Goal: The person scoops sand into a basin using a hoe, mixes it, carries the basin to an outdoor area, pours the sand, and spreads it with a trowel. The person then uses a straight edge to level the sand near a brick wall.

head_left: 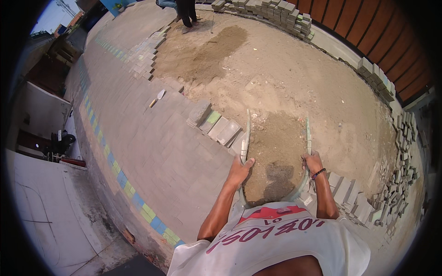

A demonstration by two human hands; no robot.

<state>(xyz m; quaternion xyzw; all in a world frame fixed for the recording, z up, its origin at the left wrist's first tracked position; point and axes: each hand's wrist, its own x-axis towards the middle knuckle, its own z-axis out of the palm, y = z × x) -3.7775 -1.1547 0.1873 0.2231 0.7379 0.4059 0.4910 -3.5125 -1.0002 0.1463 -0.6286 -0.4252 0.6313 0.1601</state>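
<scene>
Between my two hands is a long tray-like carrier with thin greenish side rims [307,131] and a rounded near end, loaded with brown sand [276,142]. My left hand [240,170] is closed round its left rim, the thumb on the inner side. On the opposite rim, my right hand [312,163] has its fingers curled over the edge; a dark beaded bracelet circles that wrist. The carrier's far end blends into the sandy ground, so I cannot tell where it stops. A darker shadow patch lies on the sand near my body.
Grey paving [152,133] with a blue-and-yellow strip [122,179] covers the left. A trowel [157,98] lies on it. Loose pavers [223,131] line its edge; more pavers [285,16] are stacked by the brown slatted gate [359,27]. A person [185,14] stands at the back.
</scene>
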